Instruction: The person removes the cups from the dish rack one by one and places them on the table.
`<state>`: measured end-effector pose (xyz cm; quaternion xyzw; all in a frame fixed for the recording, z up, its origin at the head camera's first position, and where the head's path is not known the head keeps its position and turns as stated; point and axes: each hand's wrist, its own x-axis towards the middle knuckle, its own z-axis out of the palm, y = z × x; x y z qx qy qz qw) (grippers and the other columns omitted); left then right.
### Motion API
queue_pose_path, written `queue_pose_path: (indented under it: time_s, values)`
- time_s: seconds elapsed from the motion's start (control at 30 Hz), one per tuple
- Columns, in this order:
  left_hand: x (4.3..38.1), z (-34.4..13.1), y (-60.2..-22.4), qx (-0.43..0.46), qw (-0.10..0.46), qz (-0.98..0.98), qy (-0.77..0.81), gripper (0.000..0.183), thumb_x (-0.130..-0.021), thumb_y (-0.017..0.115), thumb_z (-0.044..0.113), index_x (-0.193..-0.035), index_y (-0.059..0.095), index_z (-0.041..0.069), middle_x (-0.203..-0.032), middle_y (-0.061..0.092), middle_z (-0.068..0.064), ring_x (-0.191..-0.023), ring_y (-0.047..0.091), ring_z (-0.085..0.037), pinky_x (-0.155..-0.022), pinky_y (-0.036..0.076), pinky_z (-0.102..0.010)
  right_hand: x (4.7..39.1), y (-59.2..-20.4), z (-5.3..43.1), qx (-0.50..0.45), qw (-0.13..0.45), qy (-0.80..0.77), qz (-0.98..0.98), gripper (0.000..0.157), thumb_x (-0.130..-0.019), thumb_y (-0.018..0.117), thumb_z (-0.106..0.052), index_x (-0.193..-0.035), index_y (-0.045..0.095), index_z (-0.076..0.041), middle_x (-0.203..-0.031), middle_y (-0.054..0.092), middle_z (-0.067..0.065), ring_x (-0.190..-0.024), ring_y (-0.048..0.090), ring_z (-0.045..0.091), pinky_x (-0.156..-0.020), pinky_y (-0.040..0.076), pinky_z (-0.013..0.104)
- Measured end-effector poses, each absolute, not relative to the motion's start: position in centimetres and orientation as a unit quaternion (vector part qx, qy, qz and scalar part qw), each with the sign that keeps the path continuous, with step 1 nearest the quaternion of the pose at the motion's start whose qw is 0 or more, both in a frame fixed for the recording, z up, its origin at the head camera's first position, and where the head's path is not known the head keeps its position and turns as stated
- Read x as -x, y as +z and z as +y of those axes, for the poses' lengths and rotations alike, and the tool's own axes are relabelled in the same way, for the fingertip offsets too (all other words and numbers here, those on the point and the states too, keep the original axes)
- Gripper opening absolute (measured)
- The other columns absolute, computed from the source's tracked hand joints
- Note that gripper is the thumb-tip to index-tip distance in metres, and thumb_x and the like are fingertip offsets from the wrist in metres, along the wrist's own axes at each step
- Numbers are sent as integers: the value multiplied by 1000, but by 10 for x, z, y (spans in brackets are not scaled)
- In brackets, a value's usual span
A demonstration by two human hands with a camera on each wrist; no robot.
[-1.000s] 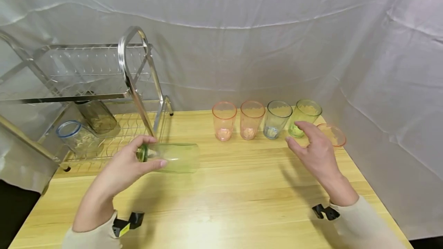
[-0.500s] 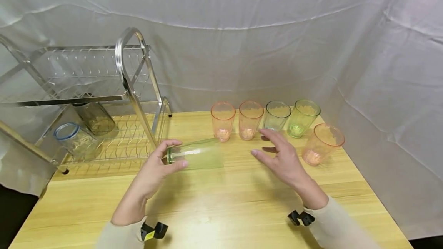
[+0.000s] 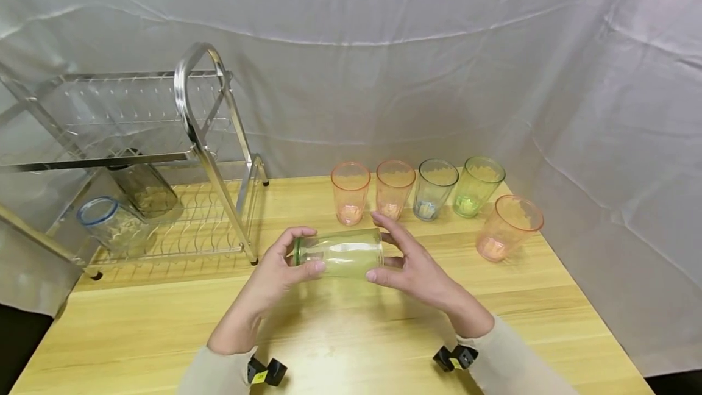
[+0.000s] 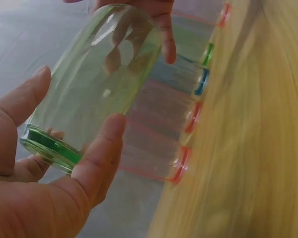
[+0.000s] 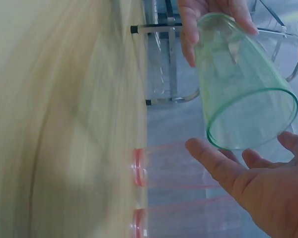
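In the head view a clear green drinking glass (image 3: 351, 253) lies on its side in the air above the table. My left hand (image 3: 274, 267) grips its thick base between thumb and fingers, as the left wrist view also shows. My right hand (image 3: 414, 267) is at the rim end, thumb and fingers spread around the mouth. In the right wrist view the rim of the glass (image 5: 253, 94) faces the right palm, and the index fingertip appears just off it; whether other fingers touch is unclear.
Along the back stand two pink glasses (image 3: 351, 191) (image 3: 395, 188), a blue-grey glass (image 3: 436, 188) and a green one (image 3: 479, 185). Another pink glass (image 3: 507, 227) is nearer the right edge. A metal dish rack (image 3: 211, 181) at left holds a blue-rimmed glass (image 3: 117, 224) and a dark glass (image 3: 144, 188).
My left hand has carried the green glass rightward, away from the rack to the middle. My right hand has moved left, from near the standing glasses to the held glass's rim.
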<state>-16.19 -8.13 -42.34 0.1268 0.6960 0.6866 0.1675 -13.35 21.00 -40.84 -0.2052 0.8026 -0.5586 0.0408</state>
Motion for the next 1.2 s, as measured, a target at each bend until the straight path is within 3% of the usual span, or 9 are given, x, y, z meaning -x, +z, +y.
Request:
queue_pose_path:
  time_s: [0.1,0.33,0.47,0.63,0.9,1.03,1.13,1.2]
  values:
    - [162,-80,-424,-126,170,694,688,66,-92,81,8,-149,46,7,-150,48,-15,-110,64,-24,-91,60,-34,134,-409,208,202,45,-565,798,95,-92,84,-24,-167,26,-30,-174,24,8,-150,37,46,-108,51,56]
    - [162,-78,-426,-135,187,661,714,65,-93,79,7,-148,46,10,-150,46,-10,-113,65,-21,-93,61,-37,134,-408,202,198,65,-614,762,94,-91,82,-13,-166,27,-26,-169,23,17,-146,37,52,-90,62,36]
    - [161,-76,-426,-141,194,642,729,66,-94,78,6,-149,43,8,-145,48,-8,-116,67,-18,-93,61,-37,133,-407,200,192,56,-631,749,90,-91,81,-7,-164,30,-22,-164,29,21,-140,43,50,-83,64,35]
    - [162,-75,-428,-143,189,642,729,64,-94,78,6,-149,44,11,-146,49,-11,-120,64,-21,-94,60,-35,133,-406,199,183,37,-644,742,83,-90,81,-5,-159,37,-16,-161,35,17,-131,50,42,-84,64,36]
    - [161,-72,-428,-129,161,706,678,61,-93,82,15,-147,53,18,-140,54,-20,-112,63,-23,-91,57,-31,132,-406,200,173,21,-649,741,79,-89,82,-3,-156,43,-19,-159,40,13,-136,46,53,-90,63,36]
    - [158,-73,-424,-117,146,736,650,64,-92,84,22,-148,54,23,-146,54,-13,-123,61,-29,-98,56,-38,131,-403,202,162,17,-634,756,80,-89,83,-5,-157,43,-21,-156,42,17,-133,50,51,-89,64,35]
    - [154,-77,-420,-107,112,764,626,61,-93,83,25,-147,54,22,-152,53,-7,-135,57,-32,-107,54,-44,131,-401,206,151,8,-609,778,83,-88,85,-8,-158,42,-21,-153,46,18,-130,56,47,-88,64,35]
    - [151,-83,-418,-99,58,787,606,53,-94,81,21,-143,58,19,-149,57,-6,-135,58,-30,-108,54,-41,132,-398,212,141,-6,-581,801,85,-87,87,-11,-158,41,-22,-151,49,17,-129,58,44,-90,63,37]
